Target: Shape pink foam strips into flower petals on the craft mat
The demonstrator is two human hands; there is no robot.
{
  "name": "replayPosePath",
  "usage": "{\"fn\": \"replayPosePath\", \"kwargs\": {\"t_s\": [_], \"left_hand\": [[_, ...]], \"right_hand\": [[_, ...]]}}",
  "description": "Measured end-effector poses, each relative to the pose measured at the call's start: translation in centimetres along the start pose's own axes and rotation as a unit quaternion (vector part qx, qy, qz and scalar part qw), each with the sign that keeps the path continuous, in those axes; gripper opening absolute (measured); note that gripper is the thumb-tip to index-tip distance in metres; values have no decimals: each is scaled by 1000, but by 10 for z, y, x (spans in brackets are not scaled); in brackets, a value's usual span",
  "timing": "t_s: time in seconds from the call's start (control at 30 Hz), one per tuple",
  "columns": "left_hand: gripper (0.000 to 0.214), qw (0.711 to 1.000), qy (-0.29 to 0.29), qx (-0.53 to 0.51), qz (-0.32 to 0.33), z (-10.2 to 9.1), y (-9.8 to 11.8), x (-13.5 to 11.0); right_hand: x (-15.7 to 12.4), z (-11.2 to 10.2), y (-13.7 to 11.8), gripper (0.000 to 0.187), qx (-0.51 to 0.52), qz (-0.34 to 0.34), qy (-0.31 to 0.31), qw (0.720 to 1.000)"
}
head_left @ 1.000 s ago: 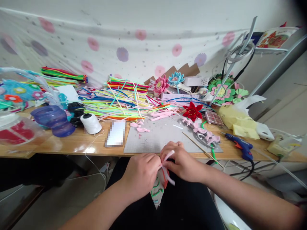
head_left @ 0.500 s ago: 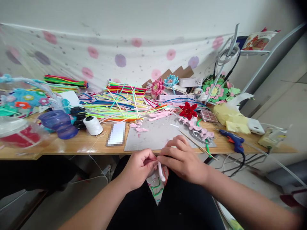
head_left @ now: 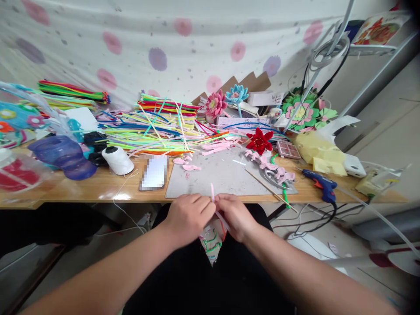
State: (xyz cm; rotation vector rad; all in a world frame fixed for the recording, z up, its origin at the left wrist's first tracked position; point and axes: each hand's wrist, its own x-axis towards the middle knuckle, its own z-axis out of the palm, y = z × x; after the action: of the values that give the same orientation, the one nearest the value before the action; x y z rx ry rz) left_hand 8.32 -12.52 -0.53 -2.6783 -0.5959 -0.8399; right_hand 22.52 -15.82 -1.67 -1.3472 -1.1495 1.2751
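My left hand (head_left: 190, 216) and my right hand (head_left: 234, 215) meet over my lap, just in front of the table edge. Both are closed on a pale pink pipe cleaner (head_left: 212, 191); one end sticks up above the fingers and another part slants down below them. The middle of it is hidden by my fingertips. Beyond the hands lies a grey mat (head_left: 219, 177), with small pink pipe-cleaner petals (head_left: 191, 167) at its left. Several pink twisted pieces (head_left: 264, 162) rest on its right side, near a thin wooden stick (head_left: 269, 189).
Bundles of coloured pipe cleaners (head_left: 147, 140) cover the table's back. A red flower (head_left: 260, 141) and a blue glue gun (head_left: 320, 183) are at right. At left stand a white thread spool (head_left: 117, 160), a phone (head_left: 154, 173) and a purple container (head_left: 64, 157). Cables (head_left: 315, 218) hang below the table.
My hands have turned, and the pink pipe cleaner's end, which hung down below them, now points up between them. The camera view has tilted downward slightly.
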Motion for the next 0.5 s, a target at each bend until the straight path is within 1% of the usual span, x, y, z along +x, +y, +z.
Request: {"fn": "replayPosePath", "kwargs": {"t_s": [0.03,0.07,0.1,0.13,0.17,0.2,0.23,0.27,0.3,0.33,0.37,0.4,0.43,0.47,0.5], "left_hand": [[24,1000,-5,-1,-7,8,-4,-1],[24,999,-19,-17,-38,14,-7,-2],[22,994,-35,-50,-90,18,-10,-2],[19,982,-42,-106,-151,20,-11,-1],[16,960,-45,-177,-212,18,-12,0],[13,928,-44,-257,-266,15,-11,1],[12,888,-41,-338,-309,11,-9,3],[12,845,-39,-412,-339,5,-7,5],[13,804,-42,-474,-356,-1,-5,7],[14,770,-47,-521,-365,-6,-2,9],[15,745,-55,-554,-367,-11,0,11],[16,728,-61,-576,-367,-16,3,12],[16,717,-65,-590,-365,-20,5,13],[17,714,-68,-595,-362,-25,7,14],[16,721,-67,-590,-358,-29,10,15]], "right_hand": [[8,3,7,21,10,23,-7,1000],[15,2,10,22,11,25,-9,1000],[20,-2,10,22,11,27,-15,999],[22,-8,7,23,-2,14,-21,1000],[22,-17,1,22,-21,-8,-27,999],[20,-26,-7,25,-86,-91,-9,992],[15,-36,-16,21,-147,-198,11,969],[10,-44,-26,15,-201,-306,4,931],[5,-50,-37,15,-259,-386,-25,885],[-1,-54,-46,16,-319,-443,-55,836],[-5,-56,-55,17,-373,-481,-89,788],[-9,-56,-63,17,-416,-505,-117,747],[-13,-54,-71,16,-451,-517,-136,715],[-16,-51,-77,17,-477,-521,-147,692],[-18,-48,-83,18,-495,-519,-153,681]]}}
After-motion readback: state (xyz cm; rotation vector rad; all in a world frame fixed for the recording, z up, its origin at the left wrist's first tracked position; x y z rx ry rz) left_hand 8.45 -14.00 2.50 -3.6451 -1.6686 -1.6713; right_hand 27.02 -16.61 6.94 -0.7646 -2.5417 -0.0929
